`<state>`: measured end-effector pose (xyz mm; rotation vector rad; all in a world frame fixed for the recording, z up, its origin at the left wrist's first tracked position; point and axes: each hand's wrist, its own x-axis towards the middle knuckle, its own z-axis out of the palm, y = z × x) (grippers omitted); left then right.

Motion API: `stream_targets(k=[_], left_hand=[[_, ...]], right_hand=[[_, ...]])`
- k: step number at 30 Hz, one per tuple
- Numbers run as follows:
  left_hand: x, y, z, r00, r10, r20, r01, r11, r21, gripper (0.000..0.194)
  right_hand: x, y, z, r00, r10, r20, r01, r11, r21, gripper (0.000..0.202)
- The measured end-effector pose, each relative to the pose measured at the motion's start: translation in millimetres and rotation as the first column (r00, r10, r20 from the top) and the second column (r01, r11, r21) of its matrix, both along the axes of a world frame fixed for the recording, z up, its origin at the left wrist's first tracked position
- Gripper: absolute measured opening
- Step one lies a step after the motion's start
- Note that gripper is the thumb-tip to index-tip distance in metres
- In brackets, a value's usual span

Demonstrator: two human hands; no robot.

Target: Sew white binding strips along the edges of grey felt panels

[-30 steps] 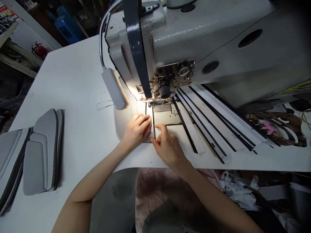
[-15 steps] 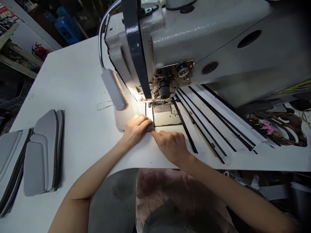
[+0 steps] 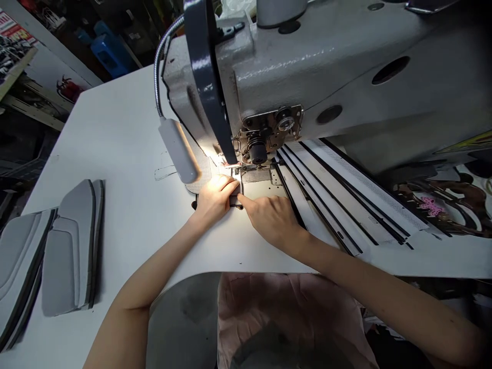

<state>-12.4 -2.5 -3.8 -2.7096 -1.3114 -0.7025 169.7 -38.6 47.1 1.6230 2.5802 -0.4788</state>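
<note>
A grey fabric panel (image 3: 200,165) lies under the needle area of a large sewing machine (image 3: 292,72), with a pale strip along its right edge. My left hand (image 3: 216,197) rests on the panel's near part, its fingers closed together on the cloth. At the panel's near right corner, my right hand (image 3: 271,218) has its fingers curled in, with the thumb and forefinger at the edge. The presser foot (image 3: 236,170) sits just beyond my fingertips. Part of the panel is hidden beneath my left hand and behind the lamp.
A lamp (image 3: 180,151) on a bendable neck hangs left of the needle. Several long white strips with black edging (image 3: 338,200) fan out on the right. Stacked grey padded panels (image 3: 69,251) lie on the white table (image 3: 126,154) at left. Brown scissor-like handles (image 3: 461,205) are far right.
Both hands and the panel have moved slightly forward, closer to the needle. Small dark spots now show at the panel's near edge. The whole view has shifted a little.
</note>
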Motion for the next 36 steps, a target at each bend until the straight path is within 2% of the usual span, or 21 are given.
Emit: stream_targets(k=[5,10,15,19,22,25,28,32,36], left_hand=[[-3,6,0.8,1.000,0.014,0.011,-0.014,1.000,0.018,0.034],[-9,5,2.2,0.995,0.022,0.092,-0.024,1.000,0.012,0.031],[-12,14,-0.7,0.996,-0.003,0.093,0.001,1.000,0.022,0.031],[-12,22,-2.4,0.995,0.005,0.103,-0.007,1.000,0.020,0.029],[-13,25,-2.3,0.995,0.026,0.093,-0.023,0.999,-0.031,0.029],[-13,25,-3.1,0.995,0.036,0.098,-0.030,0.998,-0.064,0.029],[-14,25,-4.9,0.995,0.050,0.085,-0.044,0.997,-0.069,0.030],[-14,25,-3.8,0.996,0.069,0.058,-0.064,0.994,-0.084,0.031],[-12,25,1.6,0.998,0.053,0.021,-0.051,0.996,-0.074,0.030]], right_hand=[[-5,8,-1.3,0.999,-0.025,0.019,0.025,1.000,0.012,0.041],[-10,15,-7.8,0.998,-0.048,0.031,0.047,0.998,0.040,0.050],[-10,20,-14.2,0.997,-0.058,0.053,0.055,0.997,0.051,0.058],[-7,18,-16.9,0.998,-0.050,0.031,0.048,0.996,0.073,0.048],[-1,14,-14.0,0.999,-0.036,-0.027,0.038,0.997,0.068,0.035],[12,8,-9.7,0.994,0.015,-0.109,-0.001,0.992,0.127,0.025],[35,1,-12.7,0.987,0.068,-0.149,-0.026,0.964,0.264,0.023],[73,-6,-32.2,0.988,0.056,-0.145,0.015,0.891,0.453,0.033],[95,-8,-50.5,0.992,0.017,-0.123,0.043,0.884,0.466,0.043]])
